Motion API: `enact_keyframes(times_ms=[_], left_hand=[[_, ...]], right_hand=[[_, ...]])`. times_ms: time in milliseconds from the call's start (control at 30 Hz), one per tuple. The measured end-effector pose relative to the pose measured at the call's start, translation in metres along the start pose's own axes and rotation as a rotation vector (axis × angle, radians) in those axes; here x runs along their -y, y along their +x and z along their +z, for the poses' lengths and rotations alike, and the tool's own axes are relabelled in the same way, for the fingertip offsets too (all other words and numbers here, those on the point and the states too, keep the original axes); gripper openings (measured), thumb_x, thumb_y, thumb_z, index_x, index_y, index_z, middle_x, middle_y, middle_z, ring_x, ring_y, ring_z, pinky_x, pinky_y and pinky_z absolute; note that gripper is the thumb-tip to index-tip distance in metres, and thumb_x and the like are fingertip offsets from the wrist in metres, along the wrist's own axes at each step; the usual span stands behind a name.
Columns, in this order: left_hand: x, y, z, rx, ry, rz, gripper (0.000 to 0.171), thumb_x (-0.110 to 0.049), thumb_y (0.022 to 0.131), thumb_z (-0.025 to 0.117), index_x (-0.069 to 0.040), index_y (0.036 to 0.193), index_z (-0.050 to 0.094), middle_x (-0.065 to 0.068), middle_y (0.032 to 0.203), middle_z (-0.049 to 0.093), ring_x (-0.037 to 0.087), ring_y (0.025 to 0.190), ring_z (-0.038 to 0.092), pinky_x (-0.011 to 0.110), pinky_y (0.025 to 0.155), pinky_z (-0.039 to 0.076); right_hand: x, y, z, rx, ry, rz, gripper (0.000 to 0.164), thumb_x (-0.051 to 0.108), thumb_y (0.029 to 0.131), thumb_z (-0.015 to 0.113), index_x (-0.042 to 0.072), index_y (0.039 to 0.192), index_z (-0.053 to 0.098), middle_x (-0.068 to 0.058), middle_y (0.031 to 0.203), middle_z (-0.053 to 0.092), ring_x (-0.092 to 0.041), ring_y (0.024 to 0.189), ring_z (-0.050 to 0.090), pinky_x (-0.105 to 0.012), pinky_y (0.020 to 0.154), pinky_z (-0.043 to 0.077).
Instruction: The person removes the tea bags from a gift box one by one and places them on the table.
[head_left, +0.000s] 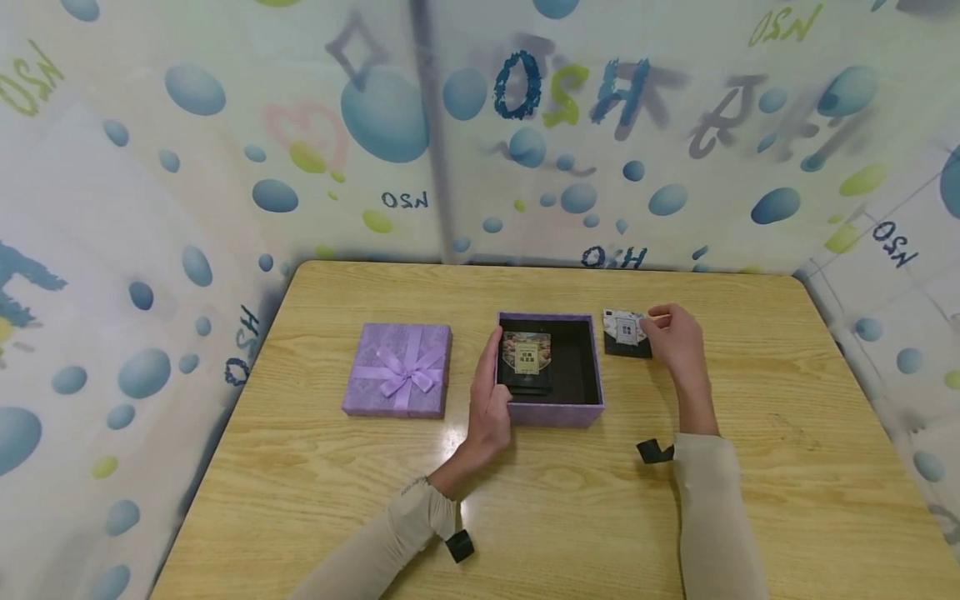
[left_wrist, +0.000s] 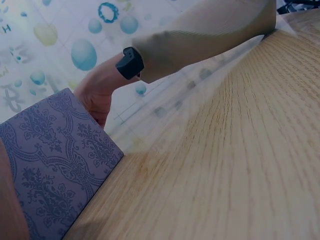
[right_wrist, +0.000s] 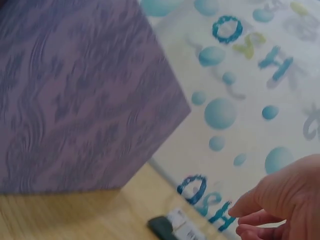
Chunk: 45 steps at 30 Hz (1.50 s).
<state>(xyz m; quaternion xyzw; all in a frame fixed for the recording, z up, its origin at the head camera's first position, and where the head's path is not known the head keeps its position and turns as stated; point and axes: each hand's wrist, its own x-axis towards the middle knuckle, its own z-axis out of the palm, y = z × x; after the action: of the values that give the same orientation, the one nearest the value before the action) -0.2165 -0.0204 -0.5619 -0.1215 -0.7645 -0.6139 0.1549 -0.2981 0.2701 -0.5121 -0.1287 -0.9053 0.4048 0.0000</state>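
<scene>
With the left grip (head_left: 490, 410) holding the box (head_left: 557, 415), the packet (head_left: 619, 344) beside the right grip (head_left: 678, 340), hold unclear, could slip if pinched loosely.

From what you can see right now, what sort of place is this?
Possibly a small booth or partitioned workspace: a bare-wood table enclosed by printed walls, with a gift box on it.

Finer lettering on the stacked packets (head_left: 527, 358) in the purple box (head_left: 558, 415) was too small for me to read. The left hand (head_left: 491, 412) hid part of the box's left wall; the right hand (head_left: 677, 340) masked one edge of the loose packet (head_left: 622, 335); the right wrist view blurred and cropped the box.
</scene>
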Motion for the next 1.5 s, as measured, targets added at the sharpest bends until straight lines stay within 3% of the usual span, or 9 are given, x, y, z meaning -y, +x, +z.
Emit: enact_keyframes(times_ms=[200,600,1100,1500], left_hand=[[0.0,0.0,0.001,-0.002,0.002,0.002,0.092,0.003,0.075,0.031,-0.008,0.166,0.025,0.013,0.171,0.027,0.039,0.157,0.023,0.047,0.126,0.019],[0.0,0.0,0.0,0.005,0.001,-0.016,0.091,0.002,0.076,0.031,-0.008,0.166,0.024,0.012,0.172,0.026,0.038,0.158,0.022,0.049,0.126,0.018],[0.0,0.0,0.0,-0.001,0.01,-0.01,0.091,0.003,0.076,0.03,-0.008,0.167,0.025,0.011,0.172,0.027,0.039,0.157,0.023,0.048,0.126,0.02],[0.0,0.0,0.0,0.004,0.012,-0.013,0.091,0.004,0.077,0.03,-0.008,0.167,0.023,0.013,0.172,0.025,0.039,0.157,0.022,0.051,0.126,0.018]], right_hand=[[0.016,-0.011,-0.007,-0.013,0.035,-0.087,0.04,0.025,0.105,0.058,-0.006,0.129,0.064,-0.024,0.114,0.064,-0.033,0.096,0.061,-0.032,0.069,0.048],[0.038,-0.023,-0.011,-0.001,0.023,-0.177,0.033,0.017,0.105,0.05,-0.007,0.123,0.065,-0.022,0.111,0.065,-0.029,0.091,0.06,-0.028,0.066,0.048],[0.064,-0.039,-0.006,0.012,0.042,-0.218,0.028,0.017,0.103,0.059,-0.005,0.119,0.067,-0.022,0.108,0.068,-0.031,0.089,0.062,-0.027,0.067,0.049],[0.076,-0.049,0.003,0.041,0.039,-0.322,0.025,0.016,0.103,0.06,-0.004,0.116,0.068,-0.02,0.1,0.069,-0.027,0.082,0.06,-0.029,0.068,0.048]])
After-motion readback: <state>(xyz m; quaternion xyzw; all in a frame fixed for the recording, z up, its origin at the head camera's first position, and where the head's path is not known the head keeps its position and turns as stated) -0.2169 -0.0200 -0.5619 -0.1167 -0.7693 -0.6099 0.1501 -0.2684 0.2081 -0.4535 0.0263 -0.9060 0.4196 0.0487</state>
